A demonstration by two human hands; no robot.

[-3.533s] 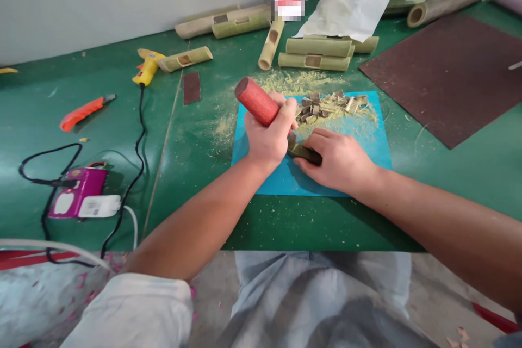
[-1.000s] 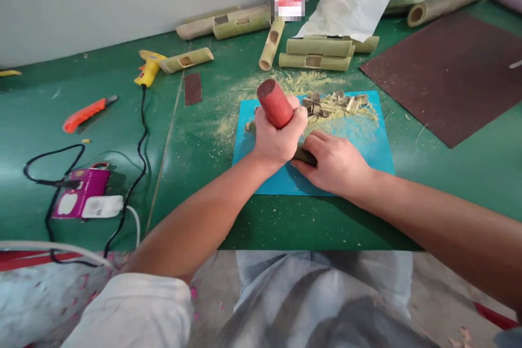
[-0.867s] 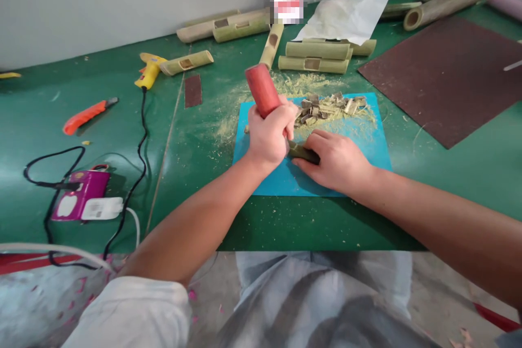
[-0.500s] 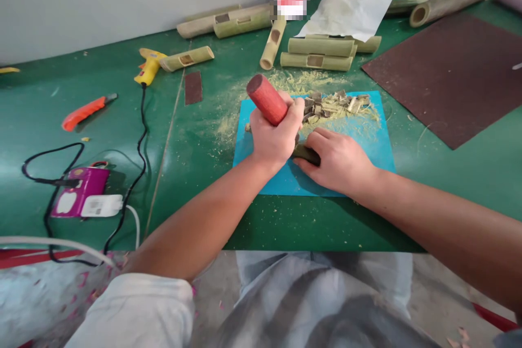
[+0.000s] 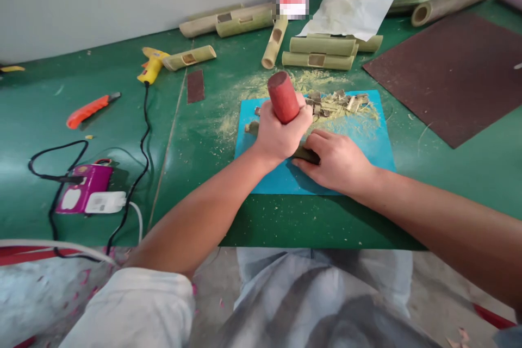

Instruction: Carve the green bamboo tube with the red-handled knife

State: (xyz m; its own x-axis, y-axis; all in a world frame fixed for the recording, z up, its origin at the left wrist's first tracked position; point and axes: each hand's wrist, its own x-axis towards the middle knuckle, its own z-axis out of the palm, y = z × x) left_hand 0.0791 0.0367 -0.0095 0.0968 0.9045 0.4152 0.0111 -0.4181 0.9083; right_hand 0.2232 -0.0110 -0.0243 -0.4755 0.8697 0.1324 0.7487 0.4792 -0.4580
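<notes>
My left hand is wrapped around the thick red handle of a tool. The handle stands nearly upright, and the tool's working end is hidden behind the fist. A green bamboo piece lies under both hands, its left end poking out past my left hand. My right hand grips this piece near its right end and presses it to the blue mat. Behind the hands, dark bamboo chips and shavings are heaped on the mat.
Several cut bamboo tubes lie at the back, partly under white paper. At left are a yellow glue gun, an orange utility knife and a purple power strip with cords. A brown sheet lies at right.
My left hand has shifted a little to the right, and the red handle has swung from leaning left to nearly upright. My right hand keeps its hold on the bamboo.
</notes>
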